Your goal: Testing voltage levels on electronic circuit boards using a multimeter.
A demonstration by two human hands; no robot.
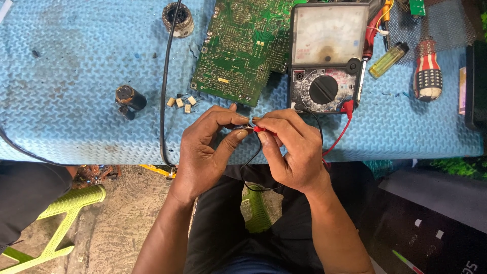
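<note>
My left hand [205, 149] and my right hand [291, 149] meet over the front edge of a blue foam mat [76, 76]. The right fingers pinch the tip of a red test probe [259, 130]. The left thumb and forefinger pinch a small dark part [242, 127] that the probe tip touches; a black lead [252, 157] hangs from there. Red and black wires run up to an analog multimeter [327, 56] with a round black dial, just beyond the hands. A green circuit board [238, 48] lies to its left.
Several small tan components [181, 101] and a black cylindrical capacitor [130, 99] lie left of the hands. A black cable [163, 96] crosses the mat. A yellow lighter [388, 60] and a striped screwdriver handle [427, 71] lie at right. Green plastic stool legs [66, 213] stand below.
</note>
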